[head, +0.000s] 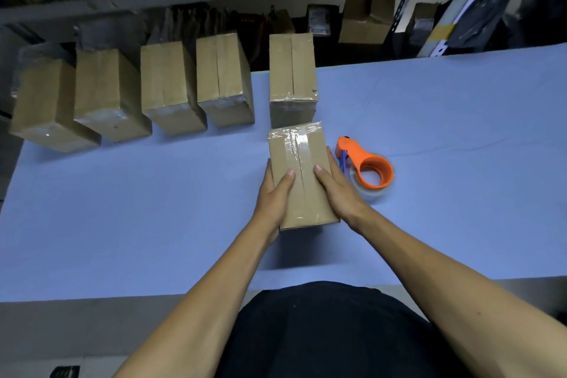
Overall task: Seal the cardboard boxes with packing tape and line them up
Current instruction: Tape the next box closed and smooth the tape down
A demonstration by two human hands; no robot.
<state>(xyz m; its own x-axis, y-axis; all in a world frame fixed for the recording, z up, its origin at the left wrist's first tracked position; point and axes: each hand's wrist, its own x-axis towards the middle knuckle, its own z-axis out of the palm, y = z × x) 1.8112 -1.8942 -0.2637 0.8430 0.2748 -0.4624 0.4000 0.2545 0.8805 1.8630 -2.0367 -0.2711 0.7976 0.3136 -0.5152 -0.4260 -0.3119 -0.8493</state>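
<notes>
Box [302, 175] at frame centre on tabletop [445, 120]; I see left hand [274, 196] and right hand [340, 190] gripping its sides, fingers curled round, thumbs on top. Tape dispenser [366, 169] just right.

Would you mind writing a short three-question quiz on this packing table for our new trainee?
1. Count: how many boxes stand in the row along the far edge of the table?
2. True or false: the orange tape dispenser lies on the left-hand side of the held box.
3. Pick one: the left hand and right hand hold the box by (a) its two long sides, (b) its far end, (c) its underside only.

Key
1. Five, from the leftmost box to the fifth box.
2. False; it lies on the right-hand side.
3. (a), thumbs on top.
</notes>
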